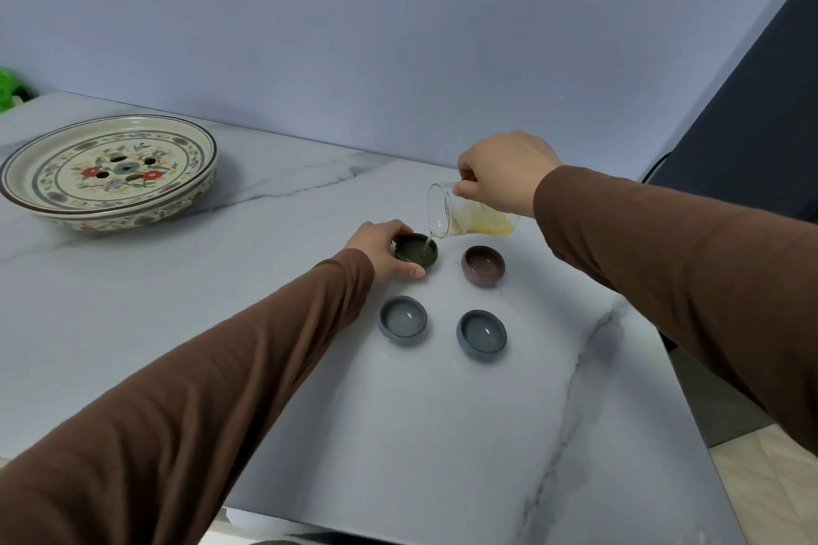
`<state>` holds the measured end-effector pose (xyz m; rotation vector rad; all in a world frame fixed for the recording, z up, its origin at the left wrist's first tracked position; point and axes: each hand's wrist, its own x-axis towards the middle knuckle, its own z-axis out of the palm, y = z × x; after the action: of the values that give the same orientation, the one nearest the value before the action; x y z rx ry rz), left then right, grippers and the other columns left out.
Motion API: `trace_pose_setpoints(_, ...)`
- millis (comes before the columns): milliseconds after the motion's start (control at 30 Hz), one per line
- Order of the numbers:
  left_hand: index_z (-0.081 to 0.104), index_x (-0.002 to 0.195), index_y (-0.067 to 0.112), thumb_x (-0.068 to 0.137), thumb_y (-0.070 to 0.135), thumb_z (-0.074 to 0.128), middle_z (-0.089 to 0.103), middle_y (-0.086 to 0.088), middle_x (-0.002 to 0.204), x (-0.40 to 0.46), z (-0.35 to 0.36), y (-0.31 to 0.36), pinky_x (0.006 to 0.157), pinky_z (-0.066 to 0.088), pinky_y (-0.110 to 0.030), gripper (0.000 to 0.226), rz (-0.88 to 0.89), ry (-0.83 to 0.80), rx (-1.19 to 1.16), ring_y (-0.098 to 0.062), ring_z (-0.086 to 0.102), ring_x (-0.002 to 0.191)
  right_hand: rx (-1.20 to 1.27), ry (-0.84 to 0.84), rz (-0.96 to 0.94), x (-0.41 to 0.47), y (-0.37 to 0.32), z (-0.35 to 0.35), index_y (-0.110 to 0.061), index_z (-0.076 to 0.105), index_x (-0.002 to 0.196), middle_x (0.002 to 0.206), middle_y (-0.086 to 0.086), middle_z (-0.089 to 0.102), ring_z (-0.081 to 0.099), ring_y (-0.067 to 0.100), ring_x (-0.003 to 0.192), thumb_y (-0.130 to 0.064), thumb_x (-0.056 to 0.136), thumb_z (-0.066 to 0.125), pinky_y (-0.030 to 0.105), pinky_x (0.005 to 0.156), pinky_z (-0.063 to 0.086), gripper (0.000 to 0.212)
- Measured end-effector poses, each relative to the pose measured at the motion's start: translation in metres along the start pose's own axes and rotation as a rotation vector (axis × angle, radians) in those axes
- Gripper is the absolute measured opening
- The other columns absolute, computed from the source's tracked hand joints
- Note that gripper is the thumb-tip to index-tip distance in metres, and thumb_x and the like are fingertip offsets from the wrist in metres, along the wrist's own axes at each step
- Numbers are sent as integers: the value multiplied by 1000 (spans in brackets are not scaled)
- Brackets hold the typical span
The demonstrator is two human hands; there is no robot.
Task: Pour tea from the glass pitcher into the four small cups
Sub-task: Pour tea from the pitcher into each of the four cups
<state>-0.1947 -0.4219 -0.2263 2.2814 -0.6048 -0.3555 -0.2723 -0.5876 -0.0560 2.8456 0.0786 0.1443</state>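
Four small cups stand on the bench; the right hand grips the tilted glass pitcher, filling the far-left green cup, which the left hand steadies with fingers curled around it. The other three seem still unfilled.

The right hand covers the handle and upper back of the glass pitcher. The left hand hides the near-left wall of the green cup. A green object is cut off at the left edge, too little showing to identify. Both brown sleeves run out of frame. The table is cropped at the bottom.
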Motion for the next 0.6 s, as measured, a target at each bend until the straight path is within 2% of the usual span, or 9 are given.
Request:
trace_pose_setpoints(133, 57, 120, 36, 47, 60, 76, 60, -4, 119, -2, 1, 1, 96, 44, -34, 79, -16, 5, -8, -21, 51, 114, 42, 14, 34, -2, 4, 2, -19, 59, 79, 75, 1, 60, 56, 26, 74, -40, 96, 51, 28, 58, 32, 28)
trace_pose_setpoints(267, 46, 138, 25, 63, 45, 83, 58, -3, 128, -4, 2, 4, 104, 41, -37, 86, -19, 4, -5, -22, 49, 120, 203, 3, 170, -11, 16, 7, -13, 67, 83, 79, 6, 67, 58, 26, 72, -40, 93, 52, 29, 58, 37, 32)
trace_pose_setpoints(367, 43, 141, 22, 64, 45, 83, 56, -2, 132, -10, -4, 7, 106, 41, -40, 90, -10, 17, 10, -23, 49, 122, 385, -8, 293, -23, 26, 14, -13, 68, 81, 78, 6, 67, 62, 28, 76, -39, 90, 53, 32, 63, 43, 31)
trace_pose_setpoints(467, 48, 136, 24, 67, 45, 81, 57, -2, 129, -24, -15, 11, 102, 43, -39, 79, 14, 70, 14, -22, 51, 118, 636, 8, 401, -41, 31, 15, -18, 70, 78, 65, -4, 58, 55, 23, 71, -40, 91, 56, 29, 58, 37, 29)
trace_pose_setpoints(600, 59, 123, 24, 77, 40, 74, 59, -1, 119, -55, -30, 16, 90, 41, -30, 52, 122, 160, 52, -19, 53, 105, 858, 64, 443, -67, 26, 13, -16, 73, 80, 64, -5, 54, 50, 19, 68, -39, 91, 58, 30, 62, 37, 30)
